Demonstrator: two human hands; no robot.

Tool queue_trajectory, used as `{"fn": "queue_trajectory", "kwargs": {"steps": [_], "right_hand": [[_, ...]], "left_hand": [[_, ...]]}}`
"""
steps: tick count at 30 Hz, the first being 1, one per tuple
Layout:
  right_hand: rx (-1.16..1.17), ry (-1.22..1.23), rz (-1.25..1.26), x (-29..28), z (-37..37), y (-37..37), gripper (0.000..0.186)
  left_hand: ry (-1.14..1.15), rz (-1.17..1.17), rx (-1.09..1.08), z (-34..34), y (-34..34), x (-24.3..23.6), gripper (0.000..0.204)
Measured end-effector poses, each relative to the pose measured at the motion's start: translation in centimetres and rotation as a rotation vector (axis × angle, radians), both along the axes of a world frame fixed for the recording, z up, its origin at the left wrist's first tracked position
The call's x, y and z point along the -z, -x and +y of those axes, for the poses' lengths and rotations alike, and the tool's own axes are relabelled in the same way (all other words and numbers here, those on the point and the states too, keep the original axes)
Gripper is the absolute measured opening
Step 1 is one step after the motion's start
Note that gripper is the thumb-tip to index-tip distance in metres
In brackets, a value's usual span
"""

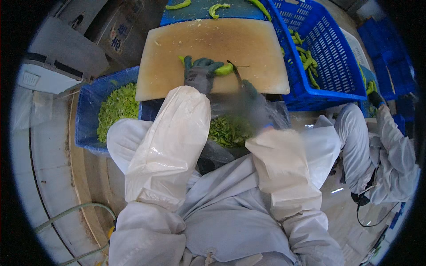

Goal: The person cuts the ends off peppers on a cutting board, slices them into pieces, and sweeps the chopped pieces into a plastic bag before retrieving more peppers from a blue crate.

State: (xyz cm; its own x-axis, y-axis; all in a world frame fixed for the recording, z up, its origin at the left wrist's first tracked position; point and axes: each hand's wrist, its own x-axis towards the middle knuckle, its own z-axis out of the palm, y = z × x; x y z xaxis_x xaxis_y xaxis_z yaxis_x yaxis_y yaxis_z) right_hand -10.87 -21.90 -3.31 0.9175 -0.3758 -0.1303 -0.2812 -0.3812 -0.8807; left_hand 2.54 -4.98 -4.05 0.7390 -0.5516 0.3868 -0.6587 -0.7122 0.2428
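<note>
On the tan cutting board (164, 42) lies a long green pepper (223, 70), pinned by my left hand (199, 71) in a dark glove, fingers curled over it. My gloved right hand (252, 97), partly smeared by motion, grips a dark-handled knife (234, 70), its blade upright at the pepper's right part, by the board's front edge. Below the board, between my legs, a lined container holds chopped green pieces (228, 131). A blue tub (82, 122) of chopped pepper stands at the left.
A blue crate (337, 88) of whole peppers is at the right. More peppers (217, 9) lie on a blue-green board (199, 13) behind mine. A co-worker (390, 155) in white sits at the far right, gloved hand on peppers. A hose (66, 215) runs at the lower left.
</note>
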Motion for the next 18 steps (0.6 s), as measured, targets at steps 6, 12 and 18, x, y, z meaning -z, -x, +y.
{"fn": "queue_trajectory", "kwargs": {"steps": [6, 12, 18], "right_hand": [[-0.015, 0.128, -0.064, -0.6, 0.4, 3.6, 0.040], [0.038, 0.236, 0.139, 0.3, 0.4, 9.4, 0.041], [0.094, 0.105, -0.068, 0.8, 0.4, 9.7, 0.040]], "left_hand": [[-0.090, 0.001, -0.007, -0.2, -0.1, -0.6, 0.039], [-0.187, 0.011, -0.129, -1.5, -0.9, 1.9, 0.038], [0.727, 0.263, -0.055, -0.9, -3.0, 0.8, 0.038]]}}
